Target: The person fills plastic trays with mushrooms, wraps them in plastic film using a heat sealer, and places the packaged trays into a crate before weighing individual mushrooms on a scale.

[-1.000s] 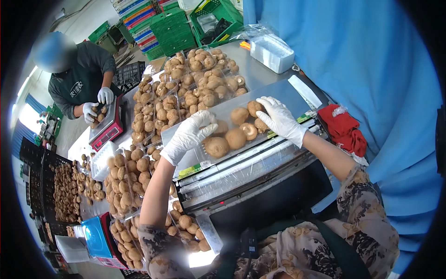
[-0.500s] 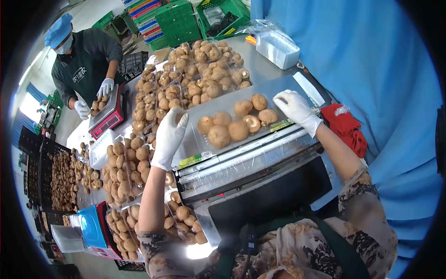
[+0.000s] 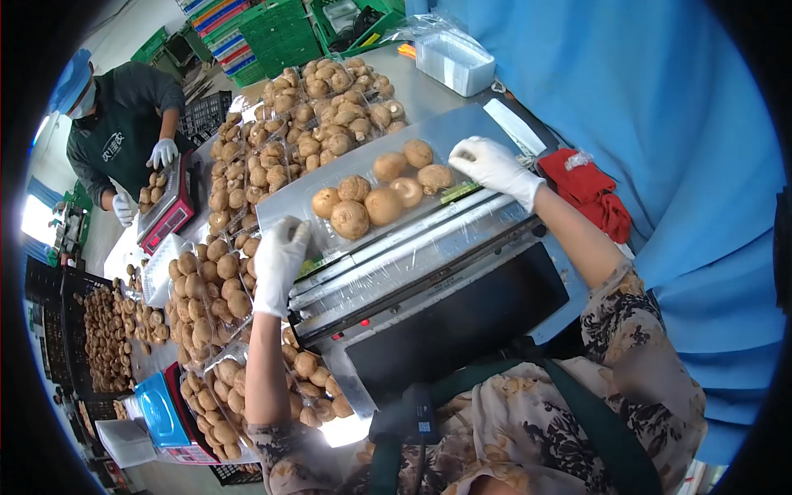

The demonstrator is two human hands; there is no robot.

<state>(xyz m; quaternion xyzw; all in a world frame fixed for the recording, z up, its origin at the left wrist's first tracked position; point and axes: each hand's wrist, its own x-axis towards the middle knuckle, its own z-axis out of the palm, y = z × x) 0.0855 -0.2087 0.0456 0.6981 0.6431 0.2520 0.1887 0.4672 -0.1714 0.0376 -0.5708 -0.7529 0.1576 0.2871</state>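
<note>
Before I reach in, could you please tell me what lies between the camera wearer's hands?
In the head view, a cluster of mushrooms lies between the left hand and right hand.

By head camera I inspect a metal table [image 3: 403,82], bare beside the white container [image 3: 455,66] at its far right. Directly on it I record mushroom packs [image 3: 330,124], set close together from the far middle to the near left, a red scale [image 3: 169,216] at the far left, and, nearer, a pale tray [image 3: 159,274] and loose mushrooms [image 3: 148,322]. The machine [image 3: 454,305], near right, hides its own footing.
</note>
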